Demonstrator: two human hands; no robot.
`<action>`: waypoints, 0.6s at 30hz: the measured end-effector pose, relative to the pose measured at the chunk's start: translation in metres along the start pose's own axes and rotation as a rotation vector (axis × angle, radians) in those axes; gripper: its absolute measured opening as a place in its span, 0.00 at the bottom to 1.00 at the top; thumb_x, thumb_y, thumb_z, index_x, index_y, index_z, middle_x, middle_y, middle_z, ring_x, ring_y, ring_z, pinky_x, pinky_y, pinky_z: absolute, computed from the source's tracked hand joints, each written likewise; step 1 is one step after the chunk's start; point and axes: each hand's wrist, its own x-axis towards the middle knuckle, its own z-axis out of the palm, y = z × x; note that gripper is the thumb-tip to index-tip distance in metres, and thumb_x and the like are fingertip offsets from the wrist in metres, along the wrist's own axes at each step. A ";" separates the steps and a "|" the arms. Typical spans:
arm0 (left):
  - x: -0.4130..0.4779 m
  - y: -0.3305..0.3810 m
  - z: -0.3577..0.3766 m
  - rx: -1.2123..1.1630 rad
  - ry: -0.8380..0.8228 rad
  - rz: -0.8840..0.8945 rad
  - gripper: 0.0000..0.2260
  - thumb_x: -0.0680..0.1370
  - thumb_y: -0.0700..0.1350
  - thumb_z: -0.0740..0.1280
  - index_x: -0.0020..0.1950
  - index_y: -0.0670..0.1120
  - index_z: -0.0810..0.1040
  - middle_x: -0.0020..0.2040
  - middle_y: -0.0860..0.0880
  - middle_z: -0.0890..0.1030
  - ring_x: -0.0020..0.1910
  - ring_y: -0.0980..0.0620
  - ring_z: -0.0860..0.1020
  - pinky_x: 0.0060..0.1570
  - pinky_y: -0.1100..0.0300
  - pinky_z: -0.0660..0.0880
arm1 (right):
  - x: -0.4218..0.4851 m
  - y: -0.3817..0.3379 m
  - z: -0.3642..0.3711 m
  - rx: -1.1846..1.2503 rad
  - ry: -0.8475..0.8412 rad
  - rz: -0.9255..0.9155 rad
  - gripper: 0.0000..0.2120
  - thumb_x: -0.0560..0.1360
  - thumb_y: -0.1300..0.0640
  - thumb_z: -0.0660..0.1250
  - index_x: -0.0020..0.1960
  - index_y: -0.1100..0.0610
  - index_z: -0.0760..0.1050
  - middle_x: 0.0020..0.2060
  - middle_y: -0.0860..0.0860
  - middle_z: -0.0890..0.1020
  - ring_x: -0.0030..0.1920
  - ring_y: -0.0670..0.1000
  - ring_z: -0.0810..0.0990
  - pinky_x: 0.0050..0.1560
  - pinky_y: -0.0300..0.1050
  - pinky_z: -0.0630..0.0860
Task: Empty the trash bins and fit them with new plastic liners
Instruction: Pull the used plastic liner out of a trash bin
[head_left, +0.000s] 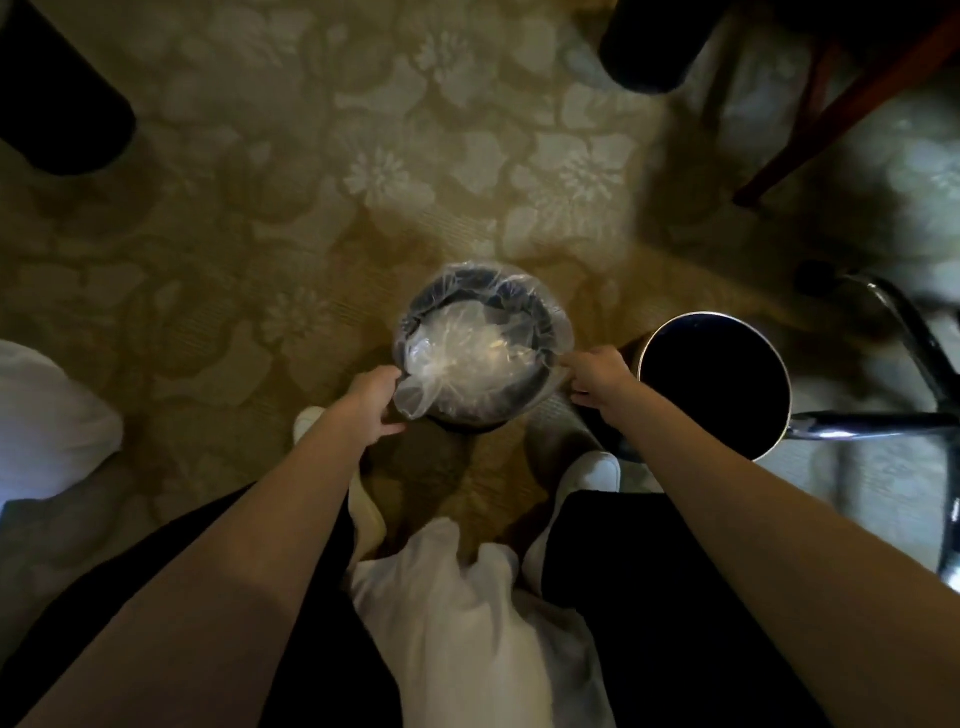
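Trash bin (483, 415), small, round and dark, stands on a floral carpet (415, 156) directly between the person's fingertips. A clear plastic liner (467, 348) is draped over its rim and sags crumpled into the middle. The left hand (371, 400) holds the liner's loose edge at the bin's left side, fingers curled around the plastic. The right hand (597, 376) pinches the liner at the right side of the rim. Just beyond the right fingers stands a second bin (714, 384), dark inside. A white cloth (457, 597) lies behind both hands, between the person's legs.
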 end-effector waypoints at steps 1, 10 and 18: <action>0.008 -0.002 0.003 -0.025 -0.027 -0.025 0.19 0.82 0.50 0.62 0.72 0.50 0.69 0.69 0.44 0.72 0.66 0.42 0.72 0.54 0.46 0.75 | 0.008 0.000 0.002 0.027 -0.014 0.028 0.26 0.76 0.53 0.70 0.70 0.62 0.67 0.57 0.58 0.77 0.46 0.52 0.77 0.44 0.47 0.76; 0.022 -0.008 0.019 -0.168 0.056 -0.063 0.20 0.77 0.46 0.71 0.67 0.44 0.73 0.61 0.44 0.79 0.55 0.49 0.79 0.44 0.58 0.77 | 0.031 -0.006 0.011 0.177 0.008 0.087 0.06 0.73 0.64 0.72 0.40 0.60 0.77 0.28 0.53 0.79 0.26 0.48 0.78 0.26 0.39 0.75; -0.005 0.001 0.012 -0.471 -0.027 0.126 0.08 0.77 0.42 0.67 0.55 0.47 0.79 0.54 0.46 0.81 0.54 0.49 0.80 0.54 0.54 0.77 | 0.005 -0.018 0.016 0.417 -0.066 0.021 0.08 0.73 0.58 0.69 0.51 0.59 0.77 0.38 0.54 0.80 0.34 0.51 0.78 0.26 0.39 0.75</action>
